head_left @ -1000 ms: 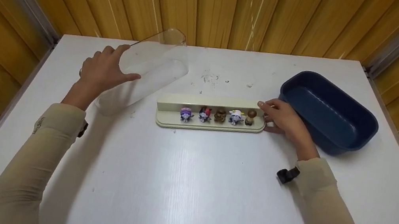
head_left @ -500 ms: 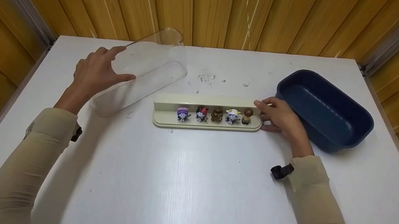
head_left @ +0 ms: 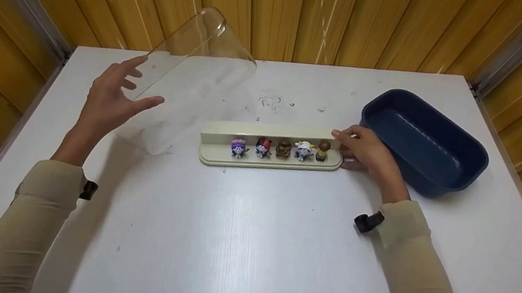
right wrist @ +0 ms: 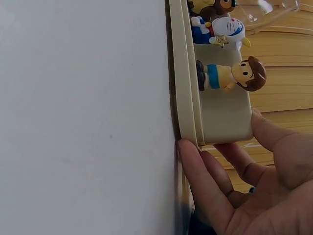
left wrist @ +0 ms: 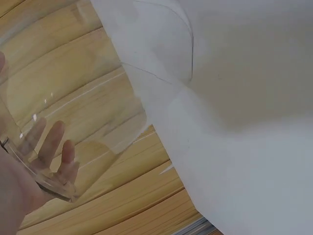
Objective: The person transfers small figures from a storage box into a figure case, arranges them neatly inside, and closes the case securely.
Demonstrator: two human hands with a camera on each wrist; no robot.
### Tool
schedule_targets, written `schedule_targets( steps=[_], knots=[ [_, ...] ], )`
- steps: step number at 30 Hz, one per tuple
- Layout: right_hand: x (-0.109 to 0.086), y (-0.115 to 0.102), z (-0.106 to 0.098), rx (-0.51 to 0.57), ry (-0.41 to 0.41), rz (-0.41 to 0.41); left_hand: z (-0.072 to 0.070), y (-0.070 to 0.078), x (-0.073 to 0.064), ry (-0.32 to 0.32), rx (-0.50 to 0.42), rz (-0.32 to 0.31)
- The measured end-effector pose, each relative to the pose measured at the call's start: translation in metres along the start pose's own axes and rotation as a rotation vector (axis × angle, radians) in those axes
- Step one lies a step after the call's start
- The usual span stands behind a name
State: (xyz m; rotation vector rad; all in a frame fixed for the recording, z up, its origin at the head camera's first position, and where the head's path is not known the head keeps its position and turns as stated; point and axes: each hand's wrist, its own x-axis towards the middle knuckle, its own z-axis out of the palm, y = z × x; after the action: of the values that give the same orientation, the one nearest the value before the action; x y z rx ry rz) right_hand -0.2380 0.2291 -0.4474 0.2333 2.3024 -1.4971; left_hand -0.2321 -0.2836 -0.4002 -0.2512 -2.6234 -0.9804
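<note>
My left hand holds a clear plastic cover by its left side, thumb and fingers spread wide. The cover is tilted, its far end raised in front of the wooden wall. Through the plastic, fingers show in the left wrist view. A cream display stand lies mid-table, bearing a row of several small figurines. My right hand grips its right end, thumb at the back step and fingers at the base edge. Nearest that hand stands a brown-haired figurine, beside one with a white hood.
A dark blue plastic basin stands on the right of the white table, just behind my right hand. Wooden slat walls close off the back and both sides. Dark smudges mark the tabletop behind the stand.
My left hand has shifted left and slightly toward me, and the clear cover's far end has tipped upward. The right hand and display stand stay in place.
</note>
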Motion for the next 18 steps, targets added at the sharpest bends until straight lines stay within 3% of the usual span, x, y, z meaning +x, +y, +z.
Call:
schedule_targets(
  steps=[9,18],
  knots=[
    [0.001,-0.001,0.0,-0.001,-0.024,0.018,0.005,0.014,-0.014,0.079,-0.258,0.012],
    [0.0,-0.004,-0.001,-0.015,-0.021,0.023,0.019,0.038,-0.013,0.092,-0.322,0.125]
  ],
)
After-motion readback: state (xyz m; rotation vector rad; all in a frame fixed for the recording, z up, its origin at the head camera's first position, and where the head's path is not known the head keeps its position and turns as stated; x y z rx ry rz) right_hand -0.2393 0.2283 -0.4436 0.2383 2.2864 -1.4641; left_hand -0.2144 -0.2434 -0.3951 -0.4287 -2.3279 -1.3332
